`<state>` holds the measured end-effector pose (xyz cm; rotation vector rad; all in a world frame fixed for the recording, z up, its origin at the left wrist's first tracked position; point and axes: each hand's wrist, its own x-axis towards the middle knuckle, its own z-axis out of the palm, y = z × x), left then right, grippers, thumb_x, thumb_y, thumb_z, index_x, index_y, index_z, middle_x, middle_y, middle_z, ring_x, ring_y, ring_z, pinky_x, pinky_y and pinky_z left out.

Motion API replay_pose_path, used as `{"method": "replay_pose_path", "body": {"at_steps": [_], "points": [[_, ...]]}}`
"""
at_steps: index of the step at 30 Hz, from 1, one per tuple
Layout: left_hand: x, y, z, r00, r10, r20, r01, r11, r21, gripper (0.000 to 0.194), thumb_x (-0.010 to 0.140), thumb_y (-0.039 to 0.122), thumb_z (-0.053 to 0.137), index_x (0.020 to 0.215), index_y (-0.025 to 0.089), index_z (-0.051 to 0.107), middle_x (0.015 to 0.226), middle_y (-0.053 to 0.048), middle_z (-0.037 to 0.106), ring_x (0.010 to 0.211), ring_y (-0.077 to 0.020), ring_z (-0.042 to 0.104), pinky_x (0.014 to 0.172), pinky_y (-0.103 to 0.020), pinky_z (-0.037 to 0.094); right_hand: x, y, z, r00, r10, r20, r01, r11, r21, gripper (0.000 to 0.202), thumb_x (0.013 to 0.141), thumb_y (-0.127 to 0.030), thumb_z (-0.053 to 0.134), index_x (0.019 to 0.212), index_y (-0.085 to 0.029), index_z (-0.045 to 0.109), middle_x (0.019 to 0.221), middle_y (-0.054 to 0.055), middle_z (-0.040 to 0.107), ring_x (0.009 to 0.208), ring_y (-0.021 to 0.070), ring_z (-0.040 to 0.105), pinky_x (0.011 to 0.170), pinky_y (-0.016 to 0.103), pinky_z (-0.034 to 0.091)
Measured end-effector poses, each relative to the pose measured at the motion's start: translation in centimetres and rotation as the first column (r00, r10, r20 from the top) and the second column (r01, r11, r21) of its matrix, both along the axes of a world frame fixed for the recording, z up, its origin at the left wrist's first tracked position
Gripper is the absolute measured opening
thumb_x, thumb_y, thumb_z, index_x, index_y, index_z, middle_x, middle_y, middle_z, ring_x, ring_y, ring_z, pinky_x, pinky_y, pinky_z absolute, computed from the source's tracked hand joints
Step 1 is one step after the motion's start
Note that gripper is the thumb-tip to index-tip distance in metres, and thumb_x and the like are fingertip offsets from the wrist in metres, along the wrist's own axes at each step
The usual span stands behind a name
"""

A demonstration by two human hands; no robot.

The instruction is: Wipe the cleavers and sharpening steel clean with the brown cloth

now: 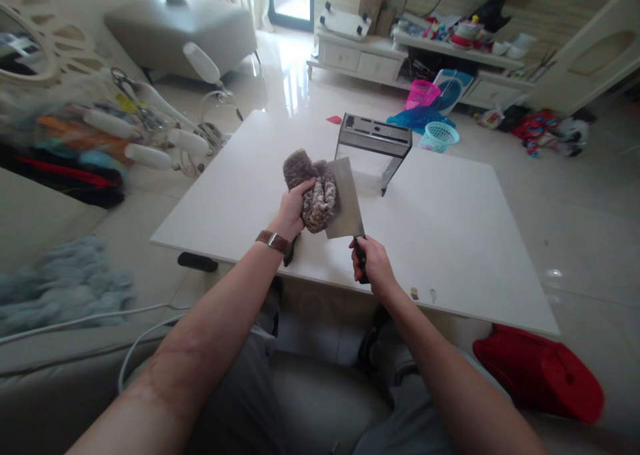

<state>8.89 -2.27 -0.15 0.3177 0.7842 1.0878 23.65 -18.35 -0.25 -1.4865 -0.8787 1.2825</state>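
Observation:
My right hand (373, 263) is closed around the black handle of a cleaver (347, 198), whose broad metal blade points up and away from me. A bunched, fluffy brown patterned cloth (317, 192) is gripped in my left hand (294, 208) and lies against the left side of the blade. Both are held above the white table (440, 228). Just beyond the blade stands a knife block (375, 138) with a dark slotted top and pale, clear-looking sides. A dark object (291, 250) shows partly beneath my left wrist; I cannot make out what it is.
Two small items, one a yellow figure (414, 294), lie near the table's front edge. A red cushion-like thing (540, 372) is at the lower right. Behind the table stand a light blue basket (439, 137) and a pink basket (423, 94). A white-shaded lamp (187, 142) is at the left.

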Motion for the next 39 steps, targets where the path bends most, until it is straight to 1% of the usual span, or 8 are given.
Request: {"method": "replay_pose_path", "body": {"at_steps": [4, 9, 14, 18, 23, 26, 33, 39], "points": [[-1.6, 0.9, 0.3, 0.998, 0.06, 0.033, -0.062, 0.996, 0.06, 0.035, 0.076, 0.028, 0.079, 0.108, 0.015, 0.074, 0.096, -0.009, 0.081, 0.094, -0.0262, 0.077, 0.094, -0.042, 0.062, 0.8, 0.0, 0.0, 0.974, -0.094, 0.205, 0.061, 0.985, 0.159, 0.035, 0.095, -0.057, 0.049, 0.091, -0.023, 0.055, 0.067, -0.005, 0.053, 0.049, 0.0102, 0.051, 0.046, 0.023, 0.045], [-1.0, -0.5, 1.2, 0.994, -0.053, 0.095, 0.043, 0.994, 0.104, 0.041, 0.079, 0.043, 0.076, 0.112, 0.018, 0.074, 0.104, -0.01, 0.08, 0.11, -0.0301, 0.074, 0.098, -0.043, 0.06, 1.8, 0.2, 0.3, 0.891, -0.2, 0.407, 0.107, 0.965, 0.238, 0.031, 0.089, -0.052, 0.066, 0.096, -0.026, 0.051, 0.084, -0.003, 0.059, 0.063, 0.014, 0.059, 0.059, 0.028, 0.051], [1.5, -2.8, 1.4, 0.975, -0.176, 0.136, 0.165, 0.982, 0.087, 0.044, 0.078, 0.05, 0.078, 0.109, 0.018, 0.074, 0.1, -0.011, 0.08, 0.111, -0.0348, 0.074, 0.098, -0.049, 0.06, 1.5, -0.1, 0.4, 0.668, -0.207, 0.715, 0.036, 0.968, 0.247, 0.024, 0.09, -0.046, 0.065, 0.093, -0.024, 0.056, 0.09, 0.003, 0.066, 0.077, 0.0202, 0.06, 0.068, 0.031, 0.044], [3.4, -4.0, 0.5, 0.98, -0.156, 0.124, 0.148, 0.986, 0.073, 0.034, 0.072, 0.033, 0.085, 0.1, 0.017, 0.072, 0.095, -0.009, 0.08, 0.102, -0.0307, 0.076, 0.095, -0.044, 0.061, 0.9, -0.2, 0.1, 0.515, -0.094, 0.852, -0.073, 0.986, 0.153, 0.018, 0.091, -0.038, 0.063, 0.102, -0.024, 0.06, 0.104, 0.008, 0.071, 0.087, 0.0237, 0.064, 0.069, 0.03, 0.039], [4.0, -4.1, -0.2, 0.998, 0.044, 0.047, -0.049, 0.992, 0.115, 0.035, 0.063, 0.02, 0.091, 0.091, 0.015, 0.071, 0.084, -0.005, 0.079, 0.082, -0.0226, 0.077, 0.09, -0.038, 0.063, 0.7, 0.1, -0.1, 0.605, 0.222, 0.765, -0.155, 0.975, -0.16, 0.015, 0.092, -0.037, 0.063, 0.087, -0.024, 0.06, 0.081, 0.005, 0.072, 0.073, 0.0214, 0.064, 0.065, 0.029, 0.036], [3.1, -3.0, 0.2, 0.994, 0.103, 0.042, -0.108, 0.985, 0.133, 0.034, 0.063, 0.021, 0.091, 0.089, 0.015, 0.071, 0.084, -0.005, 0.079, 0.082, -0.0226, 0.077, 0.09, -0.038, 0.062, 0.9, 0.1, 0.2, 0.606, 0.305, 0.735, -0.19, 0.952, -0.239, 0.017, 0.095, -0.04, 0.06, 0.087, -0.024, 0.059, 0.072, 0.002, 0.068, 0.066, 0.0199, 0.062, 0.063, 0.028, 0.034], [-0.8, 0.3, 1.2, 0.977, 0.196, 0.079, -0.206, 0.968, 0.144, 0.027, 0.076, 0.033, 0.08, 0.099, 0.019, 0.074, 0.1, -0.005, 0.08, 0.106, -0.0236, 0.075, 0.097, -0.035, 0.06, 1.0, -1.2, 0.5, 0.502, 0.237, 0.832, -0.168, 0.97, -0.175, 0.025, 0.093, -0.047, 0.063, 0.081, -0.025, 0.059, 0.078, 0.004, 0.069, 0.068, 0.0206, 0.059, 0.061, 0.029, 0.027], [-0.3, -1.2, 1.4, 0.99, 0.047, 0.13, -0.068, 0.985, 0.161, 0.04, 0.082, 0.047, 0.074, 0.111, 0.02, 0.074, 0.108, -0.008, 0.08, 0.113, -0.0275, 0.073, 0.098, -0.04, 0.06, 1.0, -1.0, -0.1, 0.752, 0.051, 0.657, -0.073, 0.997, 0.007, 0.03, 0.095, -0.051, 0.053, 0.08, -0.025, 0.05, 0.065, -0.001, 0.059, 0.062, 0.0191, 0.057, 0.061, 0.029, 0.036]]}}
